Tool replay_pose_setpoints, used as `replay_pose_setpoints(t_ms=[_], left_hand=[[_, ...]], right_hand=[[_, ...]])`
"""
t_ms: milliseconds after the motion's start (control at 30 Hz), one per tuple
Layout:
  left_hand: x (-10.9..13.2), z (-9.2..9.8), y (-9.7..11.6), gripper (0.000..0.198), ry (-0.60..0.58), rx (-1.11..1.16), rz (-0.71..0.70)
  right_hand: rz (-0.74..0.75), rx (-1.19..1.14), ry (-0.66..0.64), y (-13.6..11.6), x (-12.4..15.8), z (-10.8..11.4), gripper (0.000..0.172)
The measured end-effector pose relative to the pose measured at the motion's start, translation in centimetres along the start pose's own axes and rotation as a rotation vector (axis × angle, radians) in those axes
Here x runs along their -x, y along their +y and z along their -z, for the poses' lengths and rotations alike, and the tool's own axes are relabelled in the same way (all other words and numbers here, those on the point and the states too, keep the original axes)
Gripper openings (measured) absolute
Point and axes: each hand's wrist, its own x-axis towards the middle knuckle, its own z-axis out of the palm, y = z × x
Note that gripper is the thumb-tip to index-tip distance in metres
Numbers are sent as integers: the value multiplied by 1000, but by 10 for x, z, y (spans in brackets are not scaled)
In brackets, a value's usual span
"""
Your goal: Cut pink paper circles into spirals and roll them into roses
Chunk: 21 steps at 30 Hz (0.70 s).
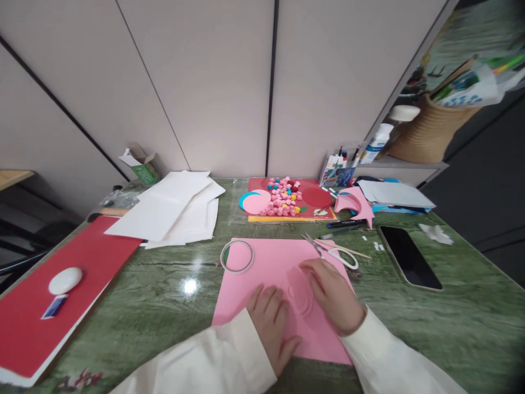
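Observation:
A pink sheet of paper lies on the table in front of me. My left hand rests flat on its lower part, fingers stretched out and thumb apart. At the sheet's right side, my right hand is closed, thumb and fingers pinched at the upper edge of a coiled pink paper piece. That piece shows curved layers and looks blurred against the sheet. White-handled scissors lie just beyond my right hand, beside a thin wooden stick. On the sheet's upper left corner sits a roll of clear tape.
Behind the sheet, pink paper balls lie on a red folder. White papers and a red board with a white oval object are leftward. A phone, pens and a pink offcut lie right.

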Motion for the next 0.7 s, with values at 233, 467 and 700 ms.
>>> replay_pose_setpoints(t_ms=[233, 467, 700], left_hand=[[1, -6, -3, 61, -75, 4, -16], [10, -25, 15, 79, -68, -19, 81], [8, -24, 9, 78, -147, 4, 47]], right_hand=[[67, -56, -92, -8, 4, -1, 33], [-65, -492, -180, -31, -4, -8, 23], [-183, -710, -32, -31, -39, -17, 31]])
